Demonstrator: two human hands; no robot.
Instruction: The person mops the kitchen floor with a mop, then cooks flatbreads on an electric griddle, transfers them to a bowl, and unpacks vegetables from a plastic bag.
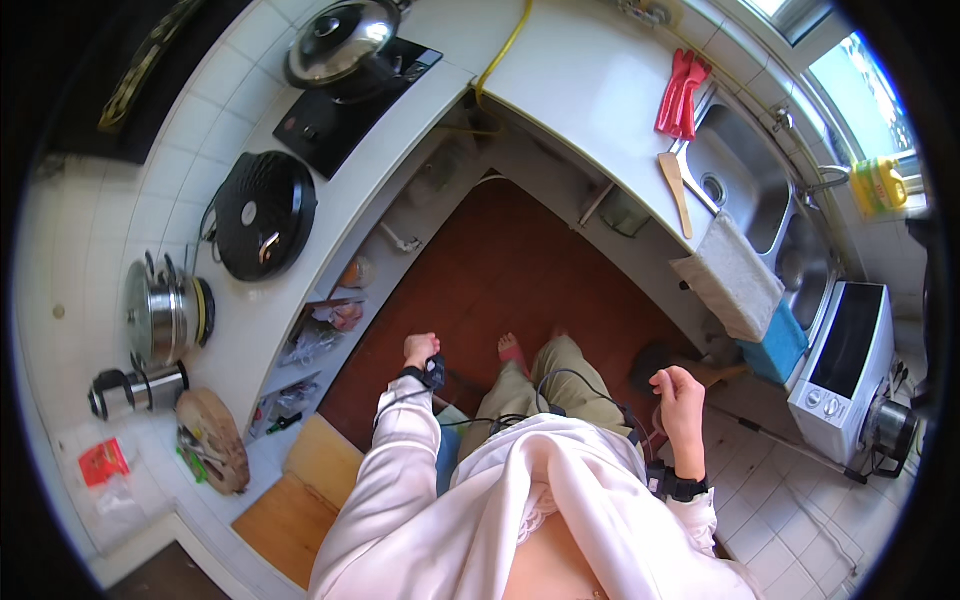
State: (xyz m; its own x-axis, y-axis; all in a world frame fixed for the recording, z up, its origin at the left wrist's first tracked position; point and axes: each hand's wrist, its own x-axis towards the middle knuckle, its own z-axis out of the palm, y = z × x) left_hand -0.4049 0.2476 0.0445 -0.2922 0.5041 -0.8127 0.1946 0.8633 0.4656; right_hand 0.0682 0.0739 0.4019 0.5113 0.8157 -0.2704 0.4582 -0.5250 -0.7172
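Note:
My left hand (422,349) is curled into a loose fist over the red-brown floor (495,255), with nothing visible in it. A black strapped device (433,373) with a cable sits on that wrist. To its left run the open shelves under the counter, holding plastic bags (315,341). My right hand (681,405) hangs at my right side with its fingers bent in; I see no object in it. Another black strapped device (675,482) is on the right wrist. Both hands are apart from the counters.
On the left counter stand a lidded pan (341,45), an induction cooktop (356,105), a black electric griddle (259,217), a steel pot (161,319) and a round wooden chopping board (214,442). Rightward are red rubber gloves (681,94), a wooden spatula (676,195), a sink (739,150) and a microwave oven (840,367).

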